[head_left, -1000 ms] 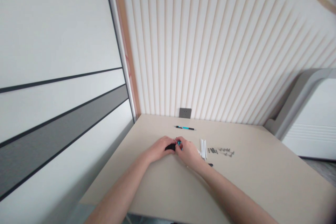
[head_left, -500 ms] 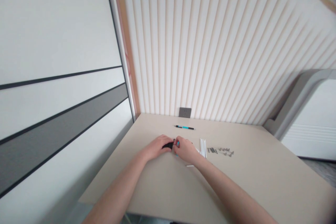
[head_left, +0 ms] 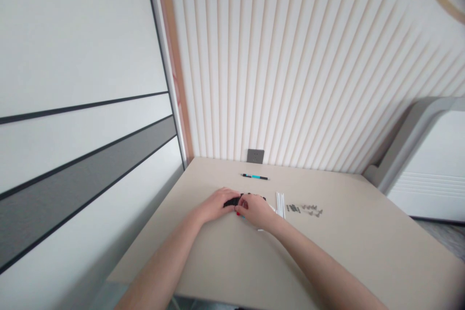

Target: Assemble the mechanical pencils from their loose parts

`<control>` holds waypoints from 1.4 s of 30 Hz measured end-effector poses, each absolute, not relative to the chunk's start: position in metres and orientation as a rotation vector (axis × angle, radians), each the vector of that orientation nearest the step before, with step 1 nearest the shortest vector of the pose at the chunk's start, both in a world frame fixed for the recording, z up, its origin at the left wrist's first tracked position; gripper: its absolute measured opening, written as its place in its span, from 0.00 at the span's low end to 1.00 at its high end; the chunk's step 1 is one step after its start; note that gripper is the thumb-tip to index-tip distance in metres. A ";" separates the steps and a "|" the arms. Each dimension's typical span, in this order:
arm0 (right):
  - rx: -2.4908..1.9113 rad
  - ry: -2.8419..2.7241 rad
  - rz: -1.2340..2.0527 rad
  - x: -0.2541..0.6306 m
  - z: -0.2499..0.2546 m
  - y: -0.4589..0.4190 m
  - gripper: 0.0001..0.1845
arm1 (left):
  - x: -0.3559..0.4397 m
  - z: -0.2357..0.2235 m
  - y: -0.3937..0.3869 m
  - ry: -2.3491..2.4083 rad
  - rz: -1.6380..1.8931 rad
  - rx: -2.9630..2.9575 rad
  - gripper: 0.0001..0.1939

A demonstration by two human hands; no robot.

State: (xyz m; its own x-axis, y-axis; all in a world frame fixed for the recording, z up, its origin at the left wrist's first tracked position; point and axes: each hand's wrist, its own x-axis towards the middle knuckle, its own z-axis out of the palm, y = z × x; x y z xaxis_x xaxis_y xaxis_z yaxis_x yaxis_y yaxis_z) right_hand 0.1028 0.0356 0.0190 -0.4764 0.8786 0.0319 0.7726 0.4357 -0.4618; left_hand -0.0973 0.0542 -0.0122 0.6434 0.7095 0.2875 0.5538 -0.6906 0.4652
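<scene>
My left hand [head_left: 218, 202] is curled around the left end of a row of small black parts [head_left: 231, 201] on the table, thumb in front and fingers behind. What kind of parts they are cannot be made out. Close against it, my right hand [head_left: 256, 209] has thumb and fingertips pinched together over the same row; whatever lies between them is hidden. A small red piece [head_left: 238, 213] shows beneath the right fingertips. Behind both hands lies a black and light-blue pen [head_left: 255, 176].
To the right of my right hand lie several thin white sticks [head_left: 280, 204], a cluster of small dark springs [head_left: 293, 208] and several grey pointed pieces [head_left: 311, 210]. A dark wall socket [head_left: 255, 156] sits above the back edge of the pale table [head_left: 218, 256].
My right fingertips have shifted slightly left and down. The light-blue piece at them is now mostly hidden, a red piece shows, and more of the black row is visible behind.
</scene>
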 end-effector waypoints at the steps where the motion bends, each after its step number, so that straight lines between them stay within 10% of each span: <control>1: -1.423 -2.429 0.547 0.105 0.019 0.032 0.09 | -0.098 -0.013 0.054 1.011 0.657 2.532 0.20; 19: -1.252 -2.554 -0.058 0.119 -0.001 -0.002 0.10 | -0.099 -0.013 0.055 0.989 0.662 2.572 0.22; 42: -1.330 -2.565 0.065 0.126 -0.002 -0.002 0.12 | -0.101 -0.017 0.055 1.058 0.648 2.590 0.22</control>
State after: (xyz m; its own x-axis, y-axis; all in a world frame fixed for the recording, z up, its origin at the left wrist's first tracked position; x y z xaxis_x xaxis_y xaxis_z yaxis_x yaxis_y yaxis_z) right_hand 0.1260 -0.0021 -0.0024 -0.5515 0.8098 0.2002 0.7986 0.5819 -0.1536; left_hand -0.1010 0.0551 -0.0167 0.6334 0.7125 0.3017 0.5923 -0.6974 0.4035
